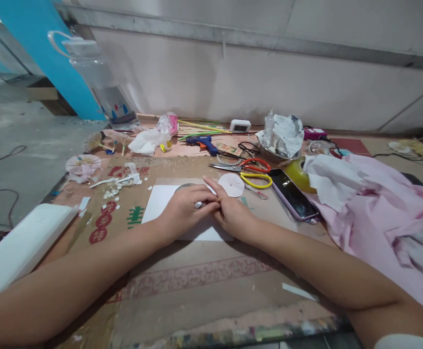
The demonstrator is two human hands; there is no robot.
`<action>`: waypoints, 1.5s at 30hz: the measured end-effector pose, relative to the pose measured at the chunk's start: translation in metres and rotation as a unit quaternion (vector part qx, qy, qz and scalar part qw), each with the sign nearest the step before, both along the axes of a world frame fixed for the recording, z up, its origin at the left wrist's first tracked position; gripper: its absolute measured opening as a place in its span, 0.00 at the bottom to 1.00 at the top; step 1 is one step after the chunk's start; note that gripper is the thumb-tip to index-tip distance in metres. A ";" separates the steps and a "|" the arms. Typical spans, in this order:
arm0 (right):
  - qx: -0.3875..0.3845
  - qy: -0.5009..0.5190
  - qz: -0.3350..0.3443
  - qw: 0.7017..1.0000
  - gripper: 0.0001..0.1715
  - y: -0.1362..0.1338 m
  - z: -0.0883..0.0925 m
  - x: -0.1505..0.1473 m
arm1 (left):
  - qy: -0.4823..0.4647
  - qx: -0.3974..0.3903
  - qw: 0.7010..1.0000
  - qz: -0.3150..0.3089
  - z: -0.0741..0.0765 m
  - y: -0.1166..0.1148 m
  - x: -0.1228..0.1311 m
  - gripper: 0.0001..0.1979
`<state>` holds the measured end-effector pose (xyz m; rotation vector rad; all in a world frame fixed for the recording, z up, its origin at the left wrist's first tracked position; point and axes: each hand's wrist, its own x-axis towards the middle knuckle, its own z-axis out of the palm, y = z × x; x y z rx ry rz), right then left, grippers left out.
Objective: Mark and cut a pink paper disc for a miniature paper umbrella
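Observation:
My left hand (184,208) and my right hand (231,211) meet over a white sheet of paper (153,206) on the cardboard-covered table (196,286). Both hands have their fingers pinched together around a small thin stick (219,198) and a small whitish piece between them, too small to name. A round white paper disc (232,184) lies just beyond my right hand. Part of a round tape roll or ring (182,186) shows behind my left hand.
Yellow-handled scissors (255,180) and orange-handled scissors (247,166), a phone (293,195), a blue glue gun (202,142), paper umbrellas (83,166), scraps (118,183), a metal bowl with crumpled paper (280,138), pink cloth (378,203), a water jug (105,82), a white box (18,247).

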<state>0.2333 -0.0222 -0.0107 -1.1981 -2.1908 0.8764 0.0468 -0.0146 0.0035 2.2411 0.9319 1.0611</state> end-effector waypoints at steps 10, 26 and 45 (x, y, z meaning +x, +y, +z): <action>-0.030 0.161 -0.012 0.986 0.27 0.003 0.005 0.002 | -0.023 -0.036 0.999 0.025 0.011 0.002 -0.009 0.07; 0.082 0.014 0.007 0.996 0.08 0.020 -0.001 0.010 | 0.027 -0.051 0.998 0.009 -0.005 0.009 -0.009 0.06; 0.157 -0.044 0.009 0.987 0.07 0.020 -0.004 0.010 | 0.071 -0.027 0.997 0.024 -0.011 0.012 -0.011 0.04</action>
